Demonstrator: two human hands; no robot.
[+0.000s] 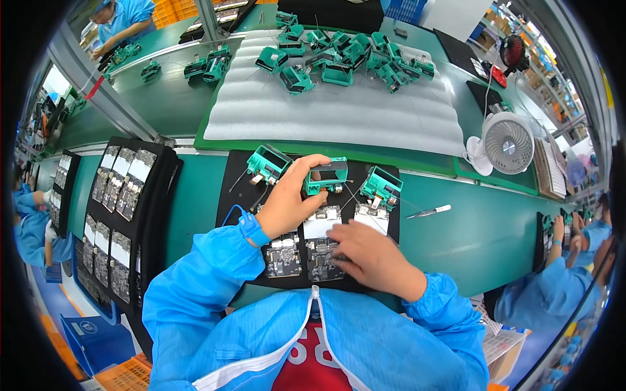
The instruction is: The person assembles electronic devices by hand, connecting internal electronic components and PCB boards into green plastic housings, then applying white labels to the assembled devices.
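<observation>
My left hand (pixel 292 199) is closed around a green plastic housing (pixel 328 174), with thumb and fingers gripping its left side. Slightly blurred, my right hand (pixel 375 255) hovers over the middle circuit board (pixel 324 259), its thumb apart from the fingers and nothing visible between them. Whether its fingertips touch the board cannot be made out. A second green housing (pixel 268 163) with cables sits just left of my left hand, and a third green housing (pixel 382 186) rests to the right. Another circuit board (pixel 282 255) lies below my left wrist, on the black mat (pixel 238 179).
Tweezers (pixel 429 211) lie on the green bench right of the mat. Beyond, many green housings (pixel 338 73) crowd a white foam sheet (pixel 261 117). A white fan (pixel 508 144) stands at right. Black trays of boards (pixel 120 221) stand at left. Co-workers sit on both sides.
</observation>
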